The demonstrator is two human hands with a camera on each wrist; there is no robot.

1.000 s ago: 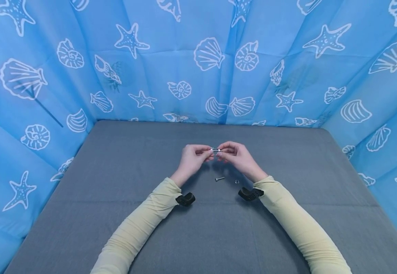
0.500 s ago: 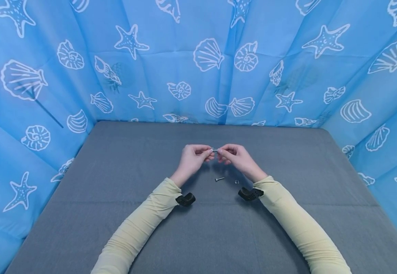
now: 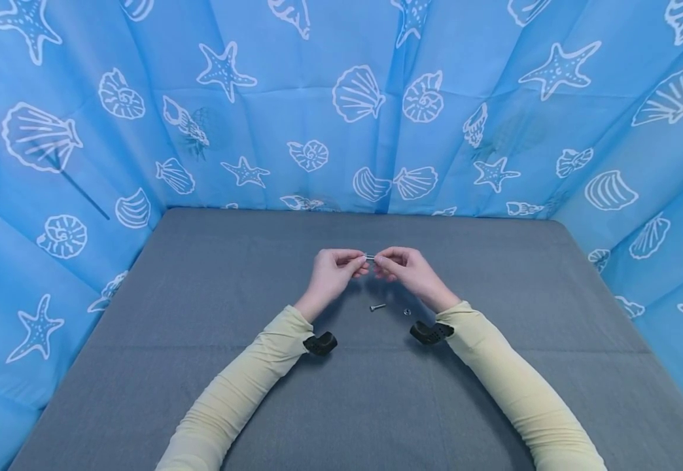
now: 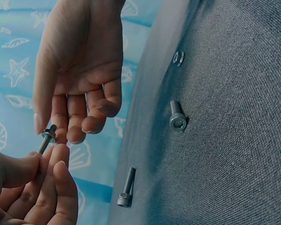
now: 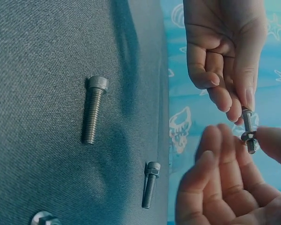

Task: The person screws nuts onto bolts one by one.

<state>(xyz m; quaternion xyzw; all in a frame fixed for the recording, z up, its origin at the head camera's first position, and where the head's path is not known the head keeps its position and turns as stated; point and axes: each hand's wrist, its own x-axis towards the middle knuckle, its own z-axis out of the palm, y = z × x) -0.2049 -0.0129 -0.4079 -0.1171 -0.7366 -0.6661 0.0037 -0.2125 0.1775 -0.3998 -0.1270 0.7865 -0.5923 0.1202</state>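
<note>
My left hand (image 3: 331,273) pinches the head end of a small metal bolt (image 5: 247,123) between thumb and fingertips, above the table. A hex nut (image 5: 248,136) sits on the bolt's threads, with the threaded tip showing past it. My right hand (image 3: 407,269) meets it from the other side, thumb and forefinger at the nut, its other fingers loosely curled. In the left wrist view the nut lies between the right thumb and forefinger. The head of the bolt is hidden by the left fingers.
On the grey cloth-covered table (image 3: 259,392) lies a socket-head bolt (image 5: 93,110). Another bolt (image 5: 151,184), with a nut up by its head, lies farther off. A loose nut (image 4: 179,58) rests on the cloth too. A blue shell-print curtain (image 3: 318,98) hangs behind.
The right thumb and forefinger have come in closer over the bolt's end, covering more of it. The left hand and the loose parts on the table stay in place.
</note>
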